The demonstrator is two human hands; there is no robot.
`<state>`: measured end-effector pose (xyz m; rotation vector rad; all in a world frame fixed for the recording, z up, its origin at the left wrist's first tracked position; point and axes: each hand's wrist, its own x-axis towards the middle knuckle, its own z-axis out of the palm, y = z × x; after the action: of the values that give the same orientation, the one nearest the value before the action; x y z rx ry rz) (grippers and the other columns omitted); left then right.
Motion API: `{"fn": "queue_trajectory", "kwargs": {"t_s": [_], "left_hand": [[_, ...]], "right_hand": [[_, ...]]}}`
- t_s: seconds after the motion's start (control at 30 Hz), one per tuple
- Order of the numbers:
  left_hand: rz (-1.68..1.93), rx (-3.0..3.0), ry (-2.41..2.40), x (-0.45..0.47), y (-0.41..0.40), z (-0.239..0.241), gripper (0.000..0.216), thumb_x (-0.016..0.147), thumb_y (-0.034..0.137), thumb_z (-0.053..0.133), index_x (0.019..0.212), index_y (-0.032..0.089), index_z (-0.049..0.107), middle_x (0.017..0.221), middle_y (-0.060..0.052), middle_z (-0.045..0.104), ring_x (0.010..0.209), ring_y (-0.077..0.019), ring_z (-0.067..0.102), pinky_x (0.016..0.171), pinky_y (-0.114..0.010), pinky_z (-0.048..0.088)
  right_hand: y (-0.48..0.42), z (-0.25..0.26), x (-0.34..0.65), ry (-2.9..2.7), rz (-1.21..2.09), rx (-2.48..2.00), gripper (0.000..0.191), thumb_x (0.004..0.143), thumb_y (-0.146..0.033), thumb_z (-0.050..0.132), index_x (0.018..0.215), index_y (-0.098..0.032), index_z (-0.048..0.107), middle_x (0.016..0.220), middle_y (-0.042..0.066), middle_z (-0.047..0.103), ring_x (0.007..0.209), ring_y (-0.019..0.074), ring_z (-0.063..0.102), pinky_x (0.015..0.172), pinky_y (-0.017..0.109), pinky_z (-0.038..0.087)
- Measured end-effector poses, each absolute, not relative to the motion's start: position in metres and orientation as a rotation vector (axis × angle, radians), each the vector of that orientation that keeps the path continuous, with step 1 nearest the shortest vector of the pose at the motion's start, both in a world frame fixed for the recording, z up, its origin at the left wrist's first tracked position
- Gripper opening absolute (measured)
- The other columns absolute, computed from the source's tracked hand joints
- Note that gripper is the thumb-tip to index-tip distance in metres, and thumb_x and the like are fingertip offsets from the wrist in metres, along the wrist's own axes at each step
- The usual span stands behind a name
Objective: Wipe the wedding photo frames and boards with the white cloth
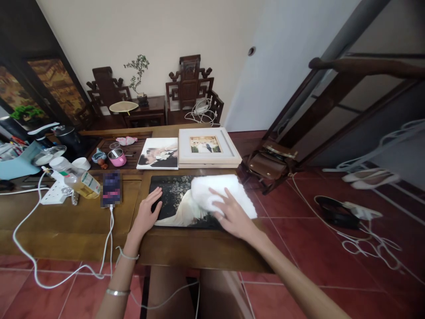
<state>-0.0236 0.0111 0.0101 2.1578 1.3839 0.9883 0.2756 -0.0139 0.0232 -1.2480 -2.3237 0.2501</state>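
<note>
A dark picture panel (179,204) lies flat near the table's front edge, printed with a figure in a pale gown. My left hand (148,212) rests open at its left edge, fingers apart, steadying nothing else. Over the panel's right part spreads a white towel (232,188), folded or bunched at its left side. My right hand (232,215) is closed on the towel, its fingers pressed into the cloth against the panel. The panel's right part is hidden beneath towel and hand.
Behind the panel lie a white-edged photo print (159,155) and a boxed picture frame (209,148). Leftward are a phone (111,190) on a white cable, a liquid bottle (81,182), a power strip (55,191) and a pink cup (117,157). A wooden chair (335,97) stands right.
</note>
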Motion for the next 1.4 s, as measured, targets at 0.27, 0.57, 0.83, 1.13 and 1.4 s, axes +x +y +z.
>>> {"fn": "queue_trajectory", "kwargs": {"t_s": [0.27, 0.57, 0.83, 1.13, 1.4], "left_hand": [[1.001, 2.179, 1.361, -0.024, 0.012, 0.008, 0.035, 0.089, 0.025, 0.046, 0.121, 0.019, 0.058, 0.132, -0.009, 0.054, 0.128, -0.0208, 0.045, 0.108, -0.046, 0.036], [0.988, 2.184, 1.365, -0.024, 0.011, 0.01, 0.035, 0.089, 0.026, 0.047, 0.121, 0.018, 0.058, 0.133, -0.009, 0.053, 0.128, -0.0217, 0.044, 0.108, -0.044, 0.036], [1.01, 2.187, 1.364, -0.025, 0.014, 0.006, 0.035, 0.088, 0.026, 0.047, 0.12, 0.018, 0.059, 0.132, -0.009, 0.054, 0.128, -0.0216, 0.045, 0.108, -0.045, 0.036], [0.996, 2.187, 1.366, -0.024, 0.012, 0.007, 0.035, 0.088, 0.025, 0.046, 0.121, 0.019, 0.058, 0.132, -0.009, 0.054, 0.128, -0.0216, 0.045, 0.108, -0.046, 0.036], [0.983, 2.202, 1.355, -0.025, 0.012, 0.008, 0.036, 0.089, 0.026, 0.046, 0.122, 0.018, 0.057, 0.133, -0.01, 0.053, 0.129, -0.0213, 0.043, 0.108, -0.045, 0.036]], "right_hand": [[-0.088, 0.042, 0.261, -2.532, 0.437, -0.981, 0.019, 0.069, -0.009, 0.047, 0.077, -0.02, 0.06, 0.136, 0.01, 0.049, 0.132, 0.0271, 0.035, 0.113, 0.057, 0.014], [0.007, 0.03, 0.287, -2.331, 0.32, -1.319, 0.022, 0.084, -0.019, 0.041, 0.088, -0.019, 0.062, 0.12, 0.01, 0.062, 0.124, 0.0289, 0.047, 0.109, 0.054, 0.026], [0.019, 0.026, 0.279, -2.326, 0.274, -1.349, 0.024, 0.082, -0.016, 0.04, 0.095, -0.017, 0.061, 0.12, 0.013, 0.061, 0.13, 0.0298, 0.039, 0.107, 0.062, 0.018], [-0.097, 0.038, 0.266, -2.549, 0.393, -1.014, 0.017, 0.07, -0.009, 0.046, 0.074, -0.02, 0.059, 0.138, 0.009, 0.046, 0.134, 0.0283, 0.03, 0.112, 0.06, 0.012], [0.01, 0.028, 0.284, -2.367, 0.265, -1.33, 0.022, 0.083, -0.018, 0.042, 0.092, -0.019, 0.062, 0.125, 0.012, 0.059, 0.122, 0.0284, 0.049, 0.108, 0.057, 0.024]]}}
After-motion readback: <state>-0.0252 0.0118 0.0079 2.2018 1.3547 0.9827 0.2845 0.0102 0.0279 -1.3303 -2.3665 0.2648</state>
